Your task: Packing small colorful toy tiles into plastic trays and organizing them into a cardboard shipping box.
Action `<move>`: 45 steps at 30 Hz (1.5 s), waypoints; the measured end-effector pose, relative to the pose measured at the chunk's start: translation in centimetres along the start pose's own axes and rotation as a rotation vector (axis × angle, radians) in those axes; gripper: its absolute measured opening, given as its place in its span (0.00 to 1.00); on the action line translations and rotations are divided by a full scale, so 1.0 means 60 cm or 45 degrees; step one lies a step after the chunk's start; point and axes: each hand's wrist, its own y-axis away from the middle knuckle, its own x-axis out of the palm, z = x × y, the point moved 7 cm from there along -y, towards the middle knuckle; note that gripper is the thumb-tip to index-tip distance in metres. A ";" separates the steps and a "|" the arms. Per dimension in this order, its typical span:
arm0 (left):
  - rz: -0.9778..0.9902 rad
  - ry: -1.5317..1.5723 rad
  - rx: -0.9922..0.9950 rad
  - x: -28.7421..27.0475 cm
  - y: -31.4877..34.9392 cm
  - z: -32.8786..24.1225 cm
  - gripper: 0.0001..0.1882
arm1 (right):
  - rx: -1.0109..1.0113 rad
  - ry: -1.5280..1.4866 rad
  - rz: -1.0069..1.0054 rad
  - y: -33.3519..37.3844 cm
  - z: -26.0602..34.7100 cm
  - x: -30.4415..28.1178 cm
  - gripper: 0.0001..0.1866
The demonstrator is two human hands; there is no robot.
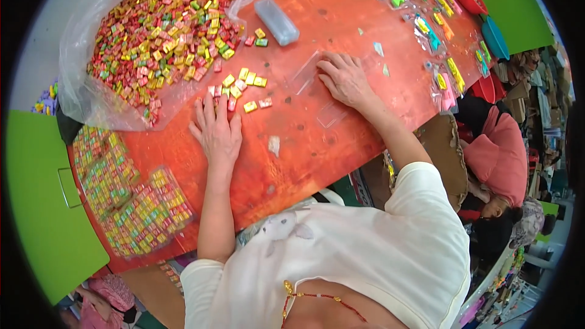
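Note:
My left hand (217,134) lies palm down on the orange-red table, fingers spread. Its fingertips reach the near edge of a loose group of small wrapped candies (235,92), yellow and pink-red. Farther right, my right hand (347,80) rests palm down with its fingers apart and slightly bent. Those fingers touch or lie just beside the edge of a clear shallow plastic tray (304,74); whether they press on it is hard to see. A second clear plastic piece (333,115) lies beside my right wrist.
A big clear bag (79,94) of wrapped candies (164,30) spreads at the back left. Filled flat packs (146,219) are stacked at the near left. A clear box (277,21) stands at the back. Packed colourful toys (448,82) line the right; people (499,152) sit beyond.

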 end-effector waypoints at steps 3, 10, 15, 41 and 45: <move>-0.044 -0.073 0.017 -0.003 0.002 -0.003 0.29 | -0.052 -0.097 -0.021 0.017 0.047 -0.009 0.17; -0.055 -0.020 0.518 -0.020 0.024 -0.159 0.28 | 0.105 -0.124 -0.183 0.074 0.022 -0.043 0.20; -0.003 0.034 0.752 0.039 0.008 -0.232 0.24 | 0.189 -0.090 -0.113 0.127 0.005 -0.028 0.20; -0.298 -0.058 0.136 -0.085 0.028 0.007 0.16 | -0.184 -0.250 -0.139 -0.005 0.245 -0.043 0.17; -0.273 -0.151 0.145 -0.061 0.006 0.018 0.12 | -0.196 -0.125 0.028 -0.060 0.250 0.006 0.14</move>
